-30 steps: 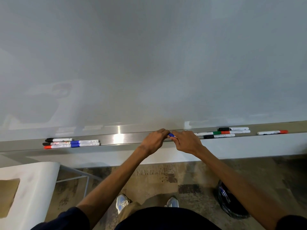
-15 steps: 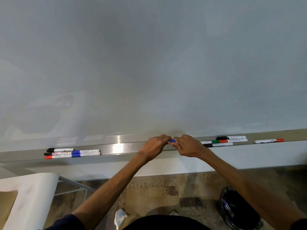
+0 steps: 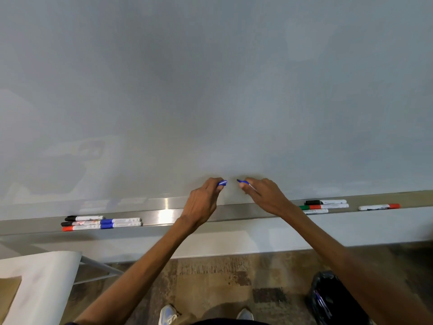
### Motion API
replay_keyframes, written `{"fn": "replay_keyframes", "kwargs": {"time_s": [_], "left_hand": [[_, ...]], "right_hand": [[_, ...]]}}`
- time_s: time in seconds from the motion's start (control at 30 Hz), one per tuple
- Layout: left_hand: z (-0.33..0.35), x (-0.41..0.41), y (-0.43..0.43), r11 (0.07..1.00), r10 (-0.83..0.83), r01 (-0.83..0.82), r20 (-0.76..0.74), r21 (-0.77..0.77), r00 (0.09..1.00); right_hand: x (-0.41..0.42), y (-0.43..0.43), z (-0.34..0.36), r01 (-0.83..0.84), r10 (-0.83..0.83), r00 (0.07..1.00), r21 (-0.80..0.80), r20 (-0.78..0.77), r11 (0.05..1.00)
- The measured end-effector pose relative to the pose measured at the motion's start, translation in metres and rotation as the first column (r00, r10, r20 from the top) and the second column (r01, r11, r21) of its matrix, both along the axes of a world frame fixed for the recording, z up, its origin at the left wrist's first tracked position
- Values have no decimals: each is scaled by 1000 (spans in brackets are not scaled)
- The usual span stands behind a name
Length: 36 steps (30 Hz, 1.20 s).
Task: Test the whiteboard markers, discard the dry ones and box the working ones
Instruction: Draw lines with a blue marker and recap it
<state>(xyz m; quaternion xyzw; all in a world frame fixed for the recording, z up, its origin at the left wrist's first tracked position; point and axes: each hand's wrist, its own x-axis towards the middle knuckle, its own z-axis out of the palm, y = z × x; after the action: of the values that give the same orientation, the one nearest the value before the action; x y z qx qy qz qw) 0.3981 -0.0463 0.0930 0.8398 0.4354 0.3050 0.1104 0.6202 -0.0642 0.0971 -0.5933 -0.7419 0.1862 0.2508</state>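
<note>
On my feed a pale grey board [image 3: 210, 78] fills the wall ahead, soft light smeared across it, with a bright glare on the metal ledge [image 3: 164, 213] at its foot. Below I see mottled brown-and-beige floor [image 3: 210, 277] and, lower left, a white desk [image 3: 46, 277] on grey metal legs [image 3: 100, 266].

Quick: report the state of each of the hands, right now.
Left hand: pinching the blue cap.
Right hand: gripping the uncapped blue marker.
</note>
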Motion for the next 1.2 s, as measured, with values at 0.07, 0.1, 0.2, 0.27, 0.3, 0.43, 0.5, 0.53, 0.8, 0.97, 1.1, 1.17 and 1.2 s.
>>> {"fn": "replay_keyframes", "kwargs": {"time_s": [0.07,0.1,0.2,0.27,0.3,0.43,0.5,0.53,0.8,0.97,1.1,1.17,1.2], "left_hand": [[20,7,-5,996,87,-81,183,-39,979],[33,11,-7,993,117,-110,273,-40,955],[81,25,-4,989,121,-145,485,13,866],[112,32,5,984,94,-162,544,80,834],[127,34,11,976,97,-188,555,109,826],[175,38,36,899,73,-312,598,308,799],[197,38,44,834,15,-345,607,430,794],[208,38,48,804,-17,-350,607,480,795],[271,42,67,702,-27,-398,580,591,814],[304,46,80,666,28,-410,528,623,849],[328,54,91,594,152,-474,488,650,860],[333,59,95,551,209,-518,493,655,845],[334,60,96,541,228,-534,498,650,837]], "right_hand": [[-8,1,23,74,-54,983,109,-175,991],[-12,2,37,107,-64,966,161,-249,981],[-23,11,84,176,-49,892,247,-449,953],[-29,19,117,196,-9,829,275,-559,941],[-31,23,132,202,15,800,292,-600,935],[-37,30,187,199,145,715,398,-684,896],[-40,31,210,201,187,741,479,-644,854],[-41,32,220,195,206,759,518,-618,833],[-45,36,299,159,419,583,603,-696,782],[-45,42,350,32,581,568,721,-583,692],[-53,45,380,117,583,582,769,-566,629],[-57,45,391,167,573,596,784,-563,598],[-59,46,395,183,571,602,792,-558,582]]}}
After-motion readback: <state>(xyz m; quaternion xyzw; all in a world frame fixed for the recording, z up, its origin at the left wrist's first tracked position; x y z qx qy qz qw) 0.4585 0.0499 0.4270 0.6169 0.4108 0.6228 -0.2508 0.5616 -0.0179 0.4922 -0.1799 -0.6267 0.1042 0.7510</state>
